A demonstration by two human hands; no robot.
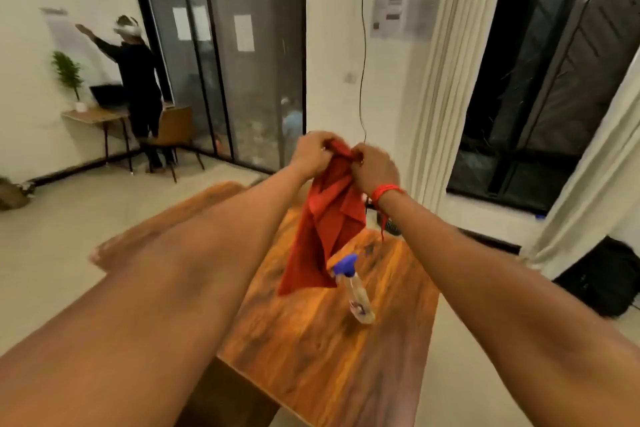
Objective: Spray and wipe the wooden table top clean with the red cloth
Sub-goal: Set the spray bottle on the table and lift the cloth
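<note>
Head view: left hand (309,153) and right hand (372,166) both pinched red cloth (325,229) top edge, held aloft, likely unfolding before wiping; spray bottle (353,288) parked on wooden table top (311,340) below.

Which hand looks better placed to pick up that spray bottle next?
Probably the right hand. Both hands grip the top of the red cloth above the wooden table, but the spray bottle stands on the right arm's side. The left hand could hold the cloth alone.
</note>
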